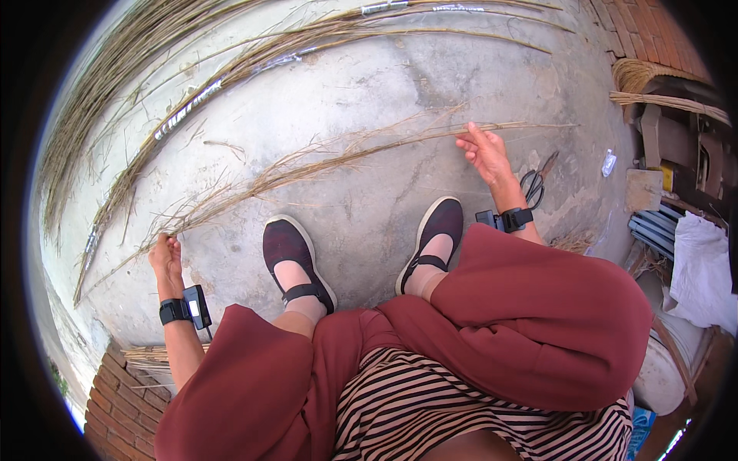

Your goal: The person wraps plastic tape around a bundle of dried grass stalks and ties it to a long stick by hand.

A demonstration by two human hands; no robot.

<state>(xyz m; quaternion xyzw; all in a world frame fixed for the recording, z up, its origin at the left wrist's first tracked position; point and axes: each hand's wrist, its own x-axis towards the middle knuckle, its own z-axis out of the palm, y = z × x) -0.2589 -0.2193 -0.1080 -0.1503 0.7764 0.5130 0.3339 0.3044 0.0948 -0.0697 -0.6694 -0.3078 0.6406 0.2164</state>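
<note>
A loose strand of thin, dry, branching stalks [338,158] stretches across the pale concrete between my two hands. My left hand [167,256] pinches its bushy end at the lower left. Near the other, thinner end, my right hand [484,154] grips the stalks between thumb and fingers. Black-handled scissors [534,187] lie on the concrete just beside my right wrist. Both wrists carry black strapped devices.
Long bundles of stalks [92,115], some wrapped [187,107], lie beyond. My shoes [284,253] rest below the strand. At right are brick paving [646,27], straw bundles [669,104], slate-blue slats [649,234] and a white sack [699,273]. More brick [115,407] is at lower left.
</note>
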